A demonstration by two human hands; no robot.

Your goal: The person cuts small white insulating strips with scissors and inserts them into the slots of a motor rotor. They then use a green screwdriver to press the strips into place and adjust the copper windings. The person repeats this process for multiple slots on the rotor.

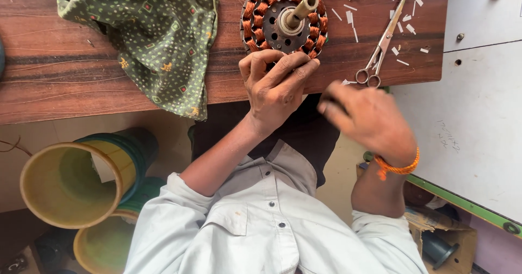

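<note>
Copper-wound stator (284, 16) lies flat at the near edge of the wooden bench (65, 73), shaft upright. Left hand (276, 86) pinches its near rim, fingers closed on the laminations. Right hand (370, 119) is blurred; its grip cannot be told. Likely heavy, rigid; windings fragile, so hold by the steel rim. Scissors (382, 43) lie beyond.

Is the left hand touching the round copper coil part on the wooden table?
Touching. In the head view, the left hand rests its fingertips on the near rim of the copper coil part, with no gap visible between them.
</note>
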